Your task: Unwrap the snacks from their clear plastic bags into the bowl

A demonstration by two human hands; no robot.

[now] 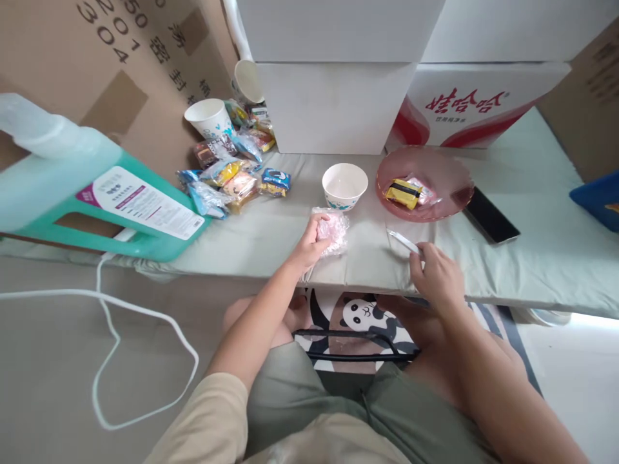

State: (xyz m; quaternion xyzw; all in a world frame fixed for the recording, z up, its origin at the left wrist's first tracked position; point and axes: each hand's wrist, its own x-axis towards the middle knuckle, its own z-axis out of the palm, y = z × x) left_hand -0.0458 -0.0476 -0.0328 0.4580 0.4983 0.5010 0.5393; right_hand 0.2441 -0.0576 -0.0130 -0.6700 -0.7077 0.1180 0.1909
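Observation:
My left hand (312, 243) is closed on a pink item in crinkled clear wrap (334, 232), near the front edge of the table. Just behind it stands a white paper bowl (345, 183) with blue print near its base. In my right hand (438, 274) is a slim white tool (403, 241), pinched at one end, its thin tip pointing left; its exact kind is unclear. Beyond that tool sits a pink translucent bowl (391, 205) holding a yellow-and-black packet (403, 193) and other small wrapped pieces.
Packaged snacks (236, 183) and a paper cup (209, 118) crowd the left. A large green liquid jug (116, 200) stands farther left. White boxes (333, 106) rise behind. A black phone (492, 216) lies right of the pink bowl. A white cable (145, 303) hangs at left.

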